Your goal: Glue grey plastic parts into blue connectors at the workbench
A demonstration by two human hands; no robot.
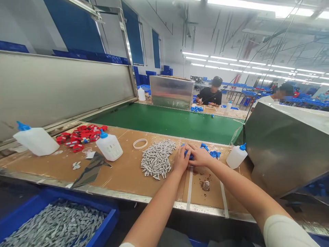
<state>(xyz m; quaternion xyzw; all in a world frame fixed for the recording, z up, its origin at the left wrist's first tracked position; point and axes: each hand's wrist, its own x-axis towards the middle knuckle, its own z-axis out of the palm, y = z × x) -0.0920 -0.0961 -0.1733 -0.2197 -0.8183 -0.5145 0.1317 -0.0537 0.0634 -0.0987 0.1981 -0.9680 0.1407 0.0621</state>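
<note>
My left hand (181, 159) and my right hand (199, 156) meet over the brown cardboard-covered bench, fingers curled around a small cluster of blue plastic parts (190, 156). The fingers cover much of the cluster, so its exact shape and number are hidden. Just left of my left hand lies a heap of small grey plastic pieces (157, 158). More blue plastic parts (215, 154) rest beyond my right hand. Nearer me, a small clear glass-like pot (206, 185) stands among wet spots.
A white bottle with blue cap (236, 157) stands at right; two more bottles (110, 148) and red parts (83, 134) are at left. A green conveyor belt (159, 120) runs behind. A blue bin (111, 214) of grey pieces sits below left. A co-worker (212, 94) sits across.
</note>
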